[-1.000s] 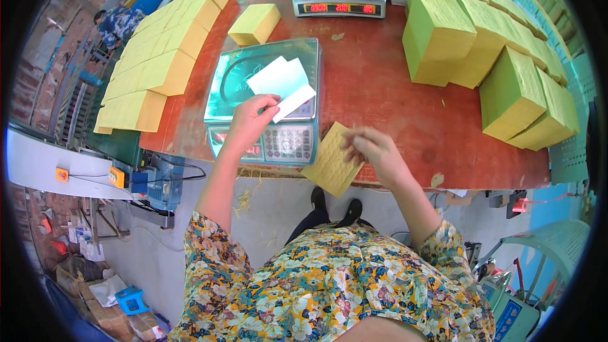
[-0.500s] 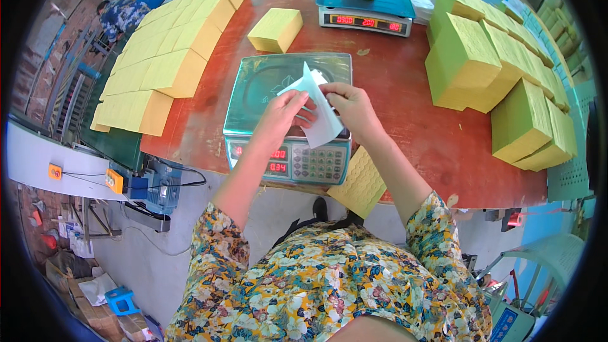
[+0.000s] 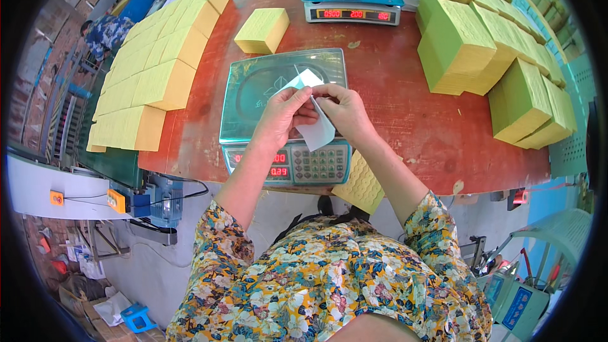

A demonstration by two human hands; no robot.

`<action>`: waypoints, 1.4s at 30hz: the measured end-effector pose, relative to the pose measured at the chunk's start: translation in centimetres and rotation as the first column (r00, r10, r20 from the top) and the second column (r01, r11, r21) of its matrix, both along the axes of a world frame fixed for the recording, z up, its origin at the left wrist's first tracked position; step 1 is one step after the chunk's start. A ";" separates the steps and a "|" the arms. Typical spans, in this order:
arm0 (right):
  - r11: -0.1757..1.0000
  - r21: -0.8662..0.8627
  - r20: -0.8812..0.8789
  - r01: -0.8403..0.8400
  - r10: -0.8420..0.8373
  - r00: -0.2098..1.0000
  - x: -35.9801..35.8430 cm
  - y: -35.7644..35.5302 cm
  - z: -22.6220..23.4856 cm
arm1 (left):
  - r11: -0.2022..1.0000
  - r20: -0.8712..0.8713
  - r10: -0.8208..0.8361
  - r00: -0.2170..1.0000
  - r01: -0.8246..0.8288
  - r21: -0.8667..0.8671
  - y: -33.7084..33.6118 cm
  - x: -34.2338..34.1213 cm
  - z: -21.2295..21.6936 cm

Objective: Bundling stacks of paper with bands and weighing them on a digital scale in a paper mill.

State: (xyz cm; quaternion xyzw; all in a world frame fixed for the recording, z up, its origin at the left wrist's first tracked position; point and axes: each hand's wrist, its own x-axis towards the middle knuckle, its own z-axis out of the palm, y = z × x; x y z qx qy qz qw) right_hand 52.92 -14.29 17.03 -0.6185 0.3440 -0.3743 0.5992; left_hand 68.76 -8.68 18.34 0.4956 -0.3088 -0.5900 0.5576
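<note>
Both hands meet over the near digital scale point(image 3: 243, 111) and pinch a folded sheet of white paper point(image 3: 317, 132). My left hand point(image 3: 286, 114) has it between thumb and fingers from the left. Opposite, my right hand point(image 3: 344, 111) grips its upper edge, fingertips close to the left thumb. Part of the paper sticks up behind the hands, and its lower flap hangs over the keypad side of the scale. On the table just beyond the scale lies a single stack of yellow paper point(image 3: 262, 30).
Rows of yellow paper stacks point(image 3: 155, 76) fill the left side; more yellow stacks point(image 3: 459, 44) stand at the right. A second scale point(image 3: 352, 6) at the back carries another stack. Yellow embossed sheets point(image 3: 361, 183) jut below the near table edge. A person point(image 3: 106, 35) is at the far left.
My right hand has come closer to the left one, and the white paper is drawn narrower between them. The view has shifted slightly.
</note>
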 end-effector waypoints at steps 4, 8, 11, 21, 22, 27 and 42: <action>1.000 0.003 0.016 -0.003 0.003 1.000 0.0 0.0 0.0 | 1.000 0.010 0.009 1.000 -0.009 -0.006 0.2 -0.1 0.1; 1.000 0.002 0.008 -0.001 0.001 1.000 -0.1 0.2 0.4 | 1.000 0.012 0.028 1.000 -0.028 -0.008 0.3 -0.2 0.0; 1.000 0.031 0.013 0.000 0.000 1.000 -0.2 0.1 0.2 | 0.999 0.006 0.041 0.999 -0.041 -0.021 0.4 -0.5 0.2; 0.997 0.082 0.034 0.001 -0.003 0.999 -0.3 -0.1 -0.1 | 0.993 -0.074 0.083 0.994 -0.089 -0.073 0.9 -1.0 -0.4; 0.997 0.078 0.031 0.007 -0.009 0.999 -0.3 0.0 0.1 | 0.993 -0.075 0.088 0.993 -0.094 -0.073 0.9 -1.0 -0.6; 0.999 0.029 0.041 0.015 -0.016 0.999 -0.2 -0.1 -0.5 | 0.951 -0.008 0.296 0.955 -0.295 -0.089 1.1 -2.2 -0.5; 0.991 -0.129 -0.104 0.038 -0.052 0.993 -0.4 0.9 0.5 | 0.929 0.019 0.321 0.947 -0.311 -0.201 1.0 -3.0 -0.2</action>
